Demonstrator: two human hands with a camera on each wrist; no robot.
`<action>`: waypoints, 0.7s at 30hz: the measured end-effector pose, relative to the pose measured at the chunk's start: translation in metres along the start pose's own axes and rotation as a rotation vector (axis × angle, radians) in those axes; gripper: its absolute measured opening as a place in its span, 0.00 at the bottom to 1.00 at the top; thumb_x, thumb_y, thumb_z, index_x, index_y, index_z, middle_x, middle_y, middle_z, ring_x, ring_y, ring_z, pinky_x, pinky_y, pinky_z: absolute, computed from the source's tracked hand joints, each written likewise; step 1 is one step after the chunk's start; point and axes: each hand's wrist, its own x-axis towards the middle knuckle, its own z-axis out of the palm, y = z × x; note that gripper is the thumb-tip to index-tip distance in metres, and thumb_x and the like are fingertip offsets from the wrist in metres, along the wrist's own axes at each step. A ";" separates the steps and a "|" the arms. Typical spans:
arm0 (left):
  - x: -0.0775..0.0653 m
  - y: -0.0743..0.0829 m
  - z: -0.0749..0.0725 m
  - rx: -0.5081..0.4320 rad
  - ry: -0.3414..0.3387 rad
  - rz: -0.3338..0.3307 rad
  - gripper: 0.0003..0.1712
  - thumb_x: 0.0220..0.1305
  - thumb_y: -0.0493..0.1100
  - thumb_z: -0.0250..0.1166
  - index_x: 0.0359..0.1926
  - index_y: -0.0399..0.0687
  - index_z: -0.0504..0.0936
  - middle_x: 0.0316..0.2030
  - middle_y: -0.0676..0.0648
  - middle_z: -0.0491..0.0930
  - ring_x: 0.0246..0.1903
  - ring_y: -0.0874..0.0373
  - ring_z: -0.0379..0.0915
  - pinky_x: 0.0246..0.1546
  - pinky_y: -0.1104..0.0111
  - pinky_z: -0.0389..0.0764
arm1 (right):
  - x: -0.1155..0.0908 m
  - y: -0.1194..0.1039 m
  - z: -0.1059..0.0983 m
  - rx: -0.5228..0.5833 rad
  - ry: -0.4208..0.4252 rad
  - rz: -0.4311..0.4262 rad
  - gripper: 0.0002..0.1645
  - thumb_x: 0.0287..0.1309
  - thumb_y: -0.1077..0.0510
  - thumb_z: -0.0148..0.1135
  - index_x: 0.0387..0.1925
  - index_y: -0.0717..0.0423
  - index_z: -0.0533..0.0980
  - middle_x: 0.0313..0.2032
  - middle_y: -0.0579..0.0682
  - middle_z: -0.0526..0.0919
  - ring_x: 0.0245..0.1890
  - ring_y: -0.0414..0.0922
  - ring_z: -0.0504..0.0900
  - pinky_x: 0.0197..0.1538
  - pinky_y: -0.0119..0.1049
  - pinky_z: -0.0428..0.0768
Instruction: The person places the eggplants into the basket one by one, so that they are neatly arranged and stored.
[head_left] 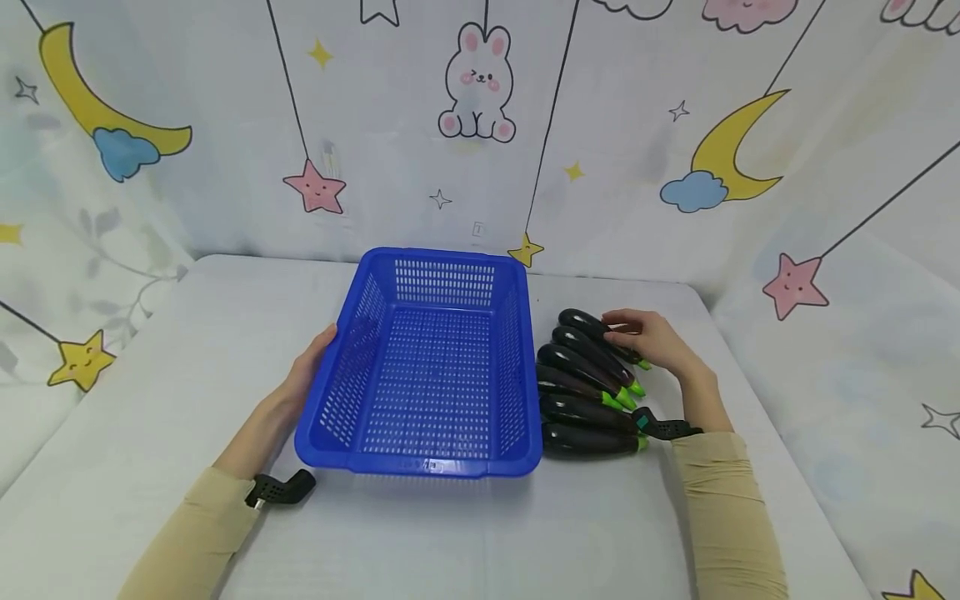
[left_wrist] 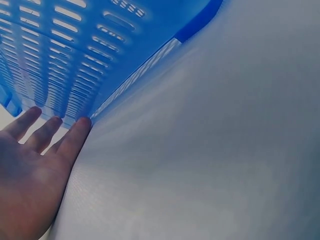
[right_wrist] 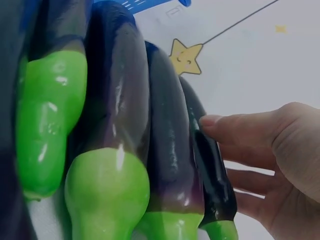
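A blue plastic basket (head_left: 433,467) with slotted walls stands in the middle of the table in the head view. My left hand (head_left: 309,367) lies along its left side; in the left wrist view the straight fingertips (left_wrist: 82,122) touch the slotted wall. Several dark eggplants with green stem ends lie side by side to the right of the basket. At the farthest eggplant (right_wrist: 212,175), my right hand (head_left: 651,337) has its thumb on the near side and its fingers behind, partly hidden by the eggplant. The basket holds nothing.
The table has a white cover (head_left: 405,542). Behind it hangs a pale cloth (head_left: 375,108) printed with moons, stars and a rabbit. The nearer eggplants (head_left: 592,440) lie close along the basket's right wall, beneath my right wrist camera (head_left: 666,427).
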 end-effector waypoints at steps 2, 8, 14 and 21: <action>0.000 0.001 0.000 0.006 0.001 -0.002 0.46 0.75 0.66 0.31 0.78 0.40 0.34 0.53 0.43 0.75 0.46 0.56 0.79 0.43 0.63 0.83 | -0.001 0.000 0.000 -0.006 -0.004 0.007 0.29 0.69 0.51 0.62 0.65 0.60 0.72 0.62 0.61 0.77 0.59 0.59 0.79 0.58 0.56 0.77; 0.001 0.001 0.000 0.031 0.011 -0.017 0.48 0.73 0.68 0.32 0.79 0.41 0.34 0.53 0.42 0.74 0.46 0.55 0.79 0.43 0.62 0.83 | 0.000 -0.001 -0.001 -0.019 -0.011 0.005 0.28 0.68 0.51 0.63 0.65 0.59 0.73 0.63 0.61 0.76 0.60 0.60 0.78 0.58 0.57 0.77; 0.002 0.001 0.000 0.028 0.010 -0.013 0.49 0.73 0.69 0.32 0.78 0.40 0.34 0.53 0.42 0.74 0.46 0.55 0.80 0.42 0.62 0.84 | 0.001 0.005 0.001 -0.005 -0.011 -0.004 0.30 0.68 0.52 0.63 0.66 0.60 0.72 0.63 0.62 0.75 0.60 0.60 0.77 0.58 0.55 0.77; 0.000 0.000 0.000 0.060 0.035 -0.009 0.49 0.73 0.69 0.32 0.79 0.42 0.34 0.54 0.41 0.73 0.47 0.55 0.79 0.43 0.61 0.83 | 0.001 0.008 0.005 -0.007 0.000 0.002 0.29 0.67 0.51 0.65 0.65 0.58 0.73 0.61 0.60 0.77 0.59 0.59 0.78 0.58 0.55 0.78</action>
